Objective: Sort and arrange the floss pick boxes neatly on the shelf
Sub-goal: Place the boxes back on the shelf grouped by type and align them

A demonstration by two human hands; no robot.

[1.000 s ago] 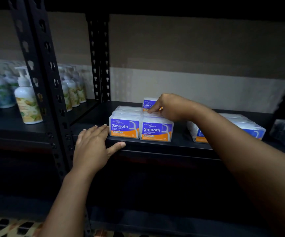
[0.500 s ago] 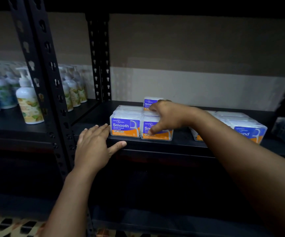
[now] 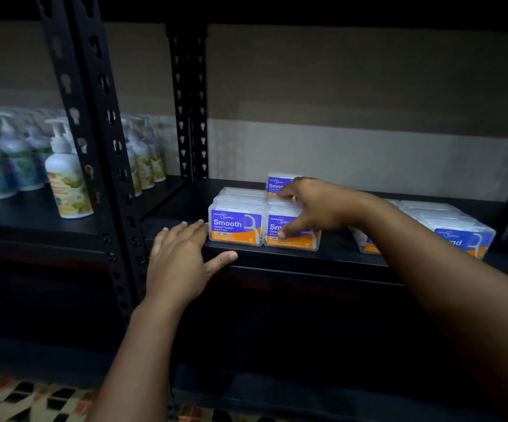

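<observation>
Setting: dim stock room, black metal shelf [image 3: 277, 260] with perforated uprights against a pale two-tone wall.
Floss boxes, front pair: two clear boxes with purple and orange labels stand side by side, touching, at the shelf's front edge near the centre; the left box [image 3: 236, 226] reads "Smooth Dental Flosser", the right box [image 3: 292, 236] is partly covered by a hand.
Rows behind: more clear boxes line up behind each front box, toward 12 o'clock.
Back box: one box [image 3: 277, 184] stands higher at 12 o'clock from the right front box, label facing forward.
Second group: at 3 o'clock, well apart from the pair, another cluster of floss boxes [image 3: 453, 226], its front label partly hidden by the forearm.
Right hand: the right hand [image 3: 310, 208] grips the right front box, thumb pressed on the label, fingers curled over the top.
Left hand: the left hand [image 3: 182, 260] lies flat and spread on the shelf edge at 9 o'clock of the left box, fingertips touching or almost touching its side; it holds nothing.
Neighbouring bay: at 9 o'clock past the upright, pump bottles [image 3: 67, 181] with green and yellow labels stand in rows, the far ones blurred.
Floor: patterned tiles [image 3: 18, 400] at 7 o'clock.
</observation>
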